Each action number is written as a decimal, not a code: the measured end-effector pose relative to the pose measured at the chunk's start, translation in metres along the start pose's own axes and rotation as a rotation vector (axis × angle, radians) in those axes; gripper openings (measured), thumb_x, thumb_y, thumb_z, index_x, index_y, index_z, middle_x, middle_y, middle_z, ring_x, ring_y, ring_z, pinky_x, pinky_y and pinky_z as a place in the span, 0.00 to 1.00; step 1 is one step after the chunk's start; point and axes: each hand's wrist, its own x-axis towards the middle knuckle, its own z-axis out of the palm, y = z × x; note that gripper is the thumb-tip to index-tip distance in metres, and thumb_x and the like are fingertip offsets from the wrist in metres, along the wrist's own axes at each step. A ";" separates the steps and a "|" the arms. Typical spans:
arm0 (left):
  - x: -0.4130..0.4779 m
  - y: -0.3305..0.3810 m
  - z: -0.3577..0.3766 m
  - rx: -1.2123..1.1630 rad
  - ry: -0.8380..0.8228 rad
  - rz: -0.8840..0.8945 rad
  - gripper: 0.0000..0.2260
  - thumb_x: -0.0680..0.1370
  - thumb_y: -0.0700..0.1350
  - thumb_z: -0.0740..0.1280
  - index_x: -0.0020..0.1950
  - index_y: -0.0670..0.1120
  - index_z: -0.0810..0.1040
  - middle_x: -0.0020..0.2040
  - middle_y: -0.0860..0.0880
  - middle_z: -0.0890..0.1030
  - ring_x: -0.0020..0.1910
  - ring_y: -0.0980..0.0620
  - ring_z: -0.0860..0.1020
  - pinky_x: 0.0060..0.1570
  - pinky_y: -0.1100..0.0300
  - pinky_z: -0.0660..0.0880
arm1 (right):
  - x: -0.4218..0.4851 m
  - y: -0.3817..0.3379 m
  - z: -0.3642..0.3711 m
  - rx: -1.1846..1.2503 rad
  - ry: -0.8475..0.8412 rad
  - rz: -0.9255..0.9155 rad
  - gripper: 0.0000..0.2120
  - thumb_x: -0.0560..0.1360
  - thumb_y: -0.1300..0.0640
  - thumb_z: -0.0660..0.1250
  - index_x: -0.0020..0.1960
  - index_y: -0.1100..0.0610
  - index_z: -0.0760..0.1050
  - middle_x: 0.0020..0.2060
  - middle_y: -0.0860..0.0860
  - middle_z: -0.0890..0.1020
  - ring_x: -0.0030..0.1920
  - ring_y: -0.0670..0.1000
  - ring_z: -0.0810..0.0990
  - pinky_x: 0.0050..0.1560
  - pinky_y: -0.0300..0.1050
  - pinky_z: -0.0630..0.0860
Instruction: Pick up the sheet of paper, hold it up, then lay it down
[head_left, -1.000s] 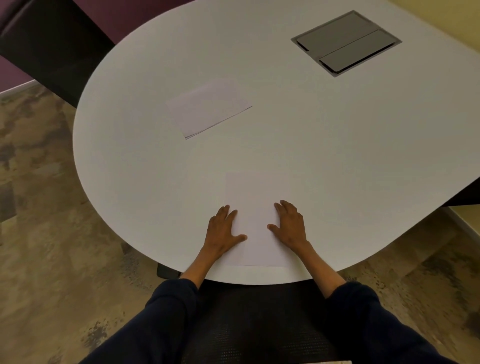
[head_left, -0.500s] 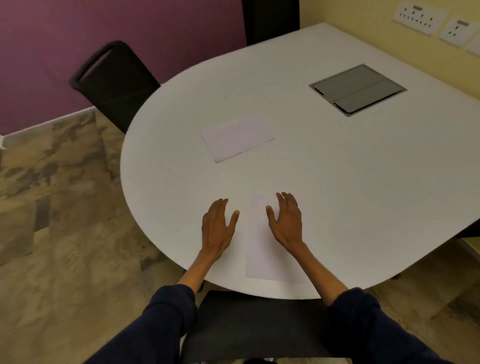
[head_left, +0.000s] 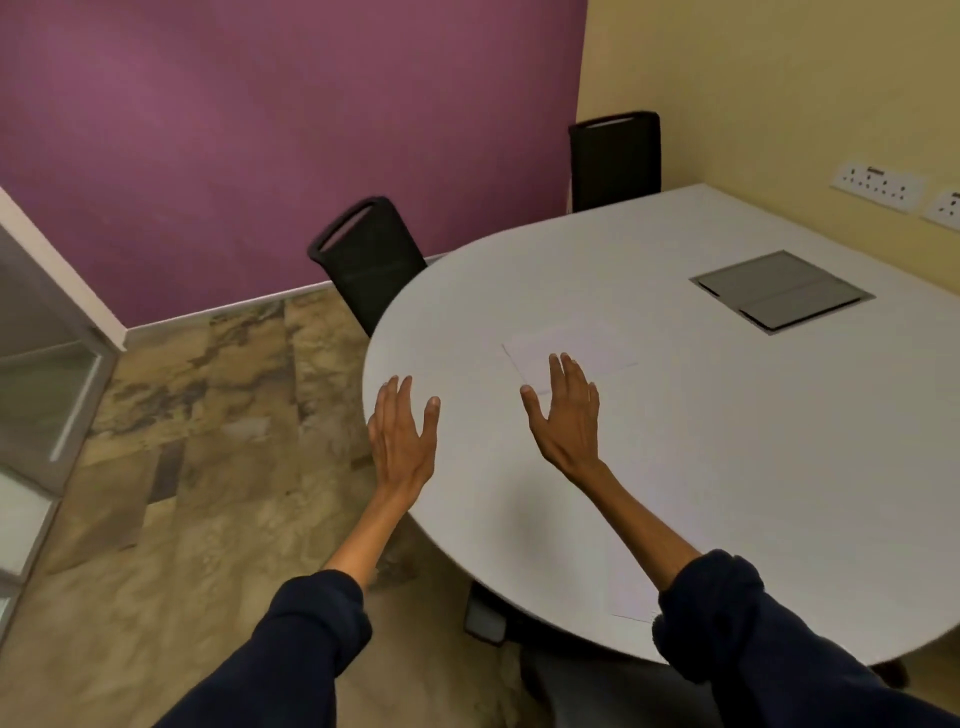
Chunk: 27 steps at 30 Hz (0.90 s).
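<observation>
A white sheet of paper (head_left: 631, 592) lies flat near the front edge of the white table (head_left: 727, 457), partly hidden behind my right sleeve. A second white stack of paper (head_left: 597, 348) lies further out on the table. My right hand (head_left: 566, 415) hovers with fingers spread, its fingertips overlapping the near edge of that far stack. My left hand (head_left: 402, 431) is also spread and held over the table's left edge. Neither hand holds anything.
A grey cable hatch (head_left: 779, 291) is set into the table at the right. Two black chairs (head_left: 369, 260) (head_left: 613, 156) stand at the far side. Wall sockets (head_left: 878, 187) sit on the yellow wall. A glass door (head_left: 36, 374) is at left.
Both hands have lifted off the near sheet and reached forward toward the far stack. The view has tilted up and swung left, so the near sheet now sits low by my right sleeve.
</observation>
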 end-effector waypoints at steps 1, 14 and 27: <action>0.007 -0.010 -0.015 0.002 0.014 0.000 0.28 0.81 0.62 0.50 0.77 0.50 0.60 0.79 0.50 0.60 0.78 0.50 0.56 0.76 0.47 0.53 | 0.001 -0.016 0.007 -0.003 0.006 -0.013 0.33 0.80 0.38 0.51 0.79 0.53 0.52 0.79 0.51 0.56 0.79 0.50 0.50 0.78 0.57 0.46; 0.068 -0.150 -0.161 -0.024 0.175 -0.060 0.27 0.82 0.61 0.51 0.77 0.48 0.62 0.78 0.48 0.63 0.78 0.50 0.58 0.76 0.50 0.56 | 0.012 -0.216 0.121 0.070 0.008 -0.145 0.32 0.79 0.37 0.51 0.78 0.53 0.56 0.78 0.52 0.60 0.78 0.54 0.57 0.77 0.59 0.52; 0.206 -0.239 -0.172 -0.029 0.232 -0.034 0.25 0.82 0.59 0.51 0.74 0.47 0.67 0.74 0.48 0.69 0.74 0.50 0.65 0.73 0.51 0.63 | 0.119 -0.284 0.232 0.111 0.011 -0.125 0.30 0.80 0.39 0.55 0.77 0.51 0.59 0.77 0.51 0.62 0.77 0.53 0.60 0.76 0.62 0.56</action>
